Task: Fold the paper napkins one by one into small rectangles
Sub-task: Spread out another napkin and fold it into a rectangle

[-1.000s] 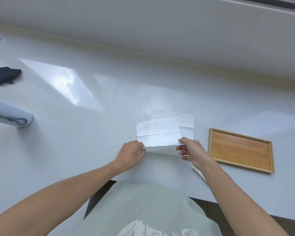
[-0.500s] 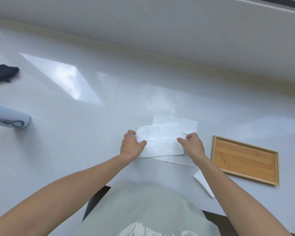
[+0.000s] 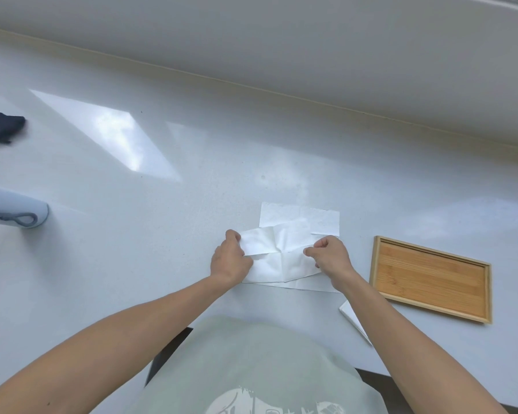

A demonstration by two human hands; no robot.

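A white paper napkin (image 3: 281,252) lies on the white counter, its near half turned over onto the far half. My left hand (image 3: 229,259) pinches its left edge and my right hand (image 3: 329,255) pinches its right edge, both along the fold. Under it lies another flat white napkin (image 3: 317,218), sticking out at the far right and along the near edge. A folded white napkin (image 3: 352,318) rests near the counter's front edge, partly hidden by my right forearm.
An empty bamboo tray (image 3: 431,276) sits to the right of the napkins. A pale blue cylinder with a cord loop (image 3: 18,212) lies at the left. A dark cloth (image 3: 0,128) is at the far left. The wall runs along the back.
Both hands carried the napkin's near edge up and away, laying it over the far half. They have since shifted slightly along the fold.
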